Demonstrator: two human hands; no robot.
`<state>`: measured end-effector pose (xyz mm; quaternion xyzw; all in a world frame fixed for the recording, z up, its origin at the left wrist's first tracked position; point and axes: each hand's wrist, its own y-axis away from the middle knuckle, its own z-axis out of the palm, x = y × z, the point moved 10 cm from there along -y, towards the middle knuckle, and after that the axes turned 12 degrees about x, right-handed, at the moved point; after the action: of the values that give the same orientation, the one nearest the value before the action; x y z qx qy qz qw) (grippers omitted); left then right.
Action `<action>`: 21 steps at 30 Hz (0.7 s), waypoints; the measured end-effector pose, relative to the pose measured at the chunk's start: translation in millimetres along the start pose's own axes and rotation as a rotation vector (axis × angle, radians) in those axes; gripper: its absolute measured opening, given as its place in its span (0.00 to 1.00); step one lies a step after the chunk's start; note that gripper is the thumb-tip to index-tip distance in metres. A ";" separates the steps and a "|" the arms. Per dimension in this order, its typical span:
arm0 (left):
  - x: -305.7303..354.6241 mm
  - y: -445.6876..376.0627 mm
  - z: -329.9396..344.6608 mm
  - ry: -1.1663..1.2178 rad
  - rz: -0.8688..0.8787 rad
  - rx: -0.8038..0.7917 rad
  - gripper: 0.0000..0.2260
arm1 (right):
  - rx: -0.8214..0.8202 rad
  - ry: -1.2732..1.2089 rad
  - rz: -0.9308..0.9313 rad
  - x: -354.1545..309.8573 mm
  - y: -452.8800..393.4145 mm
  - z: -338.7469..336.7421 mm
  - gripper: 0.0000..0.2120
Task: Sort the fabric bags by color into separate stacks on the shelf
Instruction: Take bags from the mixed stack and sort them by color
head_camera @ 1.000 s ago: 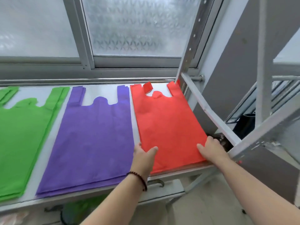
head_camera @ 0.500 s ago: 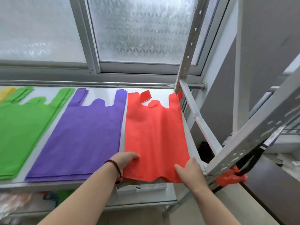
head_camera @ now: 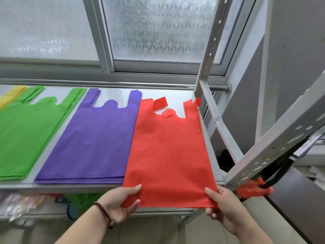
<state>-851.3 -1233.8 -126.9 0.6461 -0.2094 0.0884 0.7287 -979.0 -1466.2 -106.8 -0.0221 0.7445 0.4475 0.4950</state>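
Note:
A red fabric bag (head_camera: 167, 152) lies flat at the right end of the white shelf (head_camera: 168, 93), its bottom edge hanging past the shelf's front rim. My left hand (head_camera: 123, 201) pinches the bag's bottom left corner. My right hand (head_camera: 223, 206) pinches its bottom right corner. Left of it lies a stack of purple bags (head_camera: 98, 143), then a stack of green bags (head_camera: 26, 131), and a yellow bag (head_camera: 12, 95) peeks in at the far left.
A metal upright (head_camera: 209, 50) and slanted shelf braces (head_camera: 274, 147) stand to the right of the red bag. Frosted windows (head_camera: 158, 29) run behind the shelf. Blurred items (head_camera: 73, 199) sit on a lower shelf. A red plastic scrap (head_camera: 253, 190) hangs on the brace.
Both hands slid from the red bag's sides down to its bottom corners and gripped them; the bag's bottom edge now overhangs the shelf front. The camera moved back and left.

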 end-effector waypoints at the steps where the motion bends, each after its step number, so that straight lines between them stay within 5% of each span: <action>1: 0.9 -0.6 -0.2 0.013 0.013 0.013 0.05 | 0.008 -0.020 -0.005 -0.1 -1.0 -1.6 0.04; 8: -12.2 -11.1 1.8 -0.009 -0.021 -0.006 0.30 | -0.046 -0.087 0.026 6.7 0.6 5.6 0.02; 17: -14.6 -9.7 12.6 0.016 -0.027 -0.048 0.07 | -0.051 -0.071 0.045 10.3 -0.8 -5.8 0.06; 21: -12.5 -6.1 15.0 -0.020 -0.001 -0.046 0.11 | -0.067 -0.081 0.077 11.2 3.1 -4.9 0.08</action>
<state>-862.9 -1247.6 -136.5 0.6303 -0.2182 0.0766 0.7412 -989.7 -1463.2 -112.7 0.0078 0.7087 0.4915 0.5060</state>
